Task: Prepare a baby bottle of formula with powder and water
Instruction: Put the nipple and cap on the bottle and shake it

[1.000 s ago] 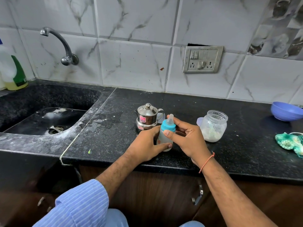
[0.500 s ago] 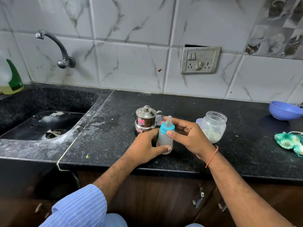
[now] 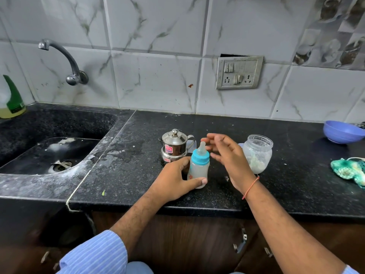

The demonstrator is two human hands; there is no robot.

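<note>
Black speckled stone worktop (image 3: 256,194), dusted with white residue toward the left. Sunken sink (image 3: 49,153) of the same stone at centre left; drain seen at its bottom. Curved metal tap (image 3: 65,60) mounted on the white marbled wall tiles in the upper left. Switch and socket plate (image 3: 239,73) fixed to the tiles at upper right of centre. Green-topped liquid bottle (image 3: 11,99) at the far left edge. Blue bowl (image 3: 342,132) and a teal knitted cloth (image 3: 348,171) at the right edge. Dark wooden cabinet fronts noted below the worktop edge.

Baby bottle (image 3: 198,167) stood upright on the worktop at frame centre, teal collar and teat fitted, cloudy contents inside. Small steel lidded pot (image 3: 174,145) just behind it to the left; open glass jar (image 3: 257,153) with white powder to its right.

Left hand (image 3: 173,178) wrapped round the lower bottle, thumb across the front. Right hand (image 3: 229,155) held clear of the bottle, fingers spread and relaxed, motion-blurred.

Against half a second ago: right hand was pinching the teal collar; now released and lifted away. Bottle and left hand unchanged in place.
</note>
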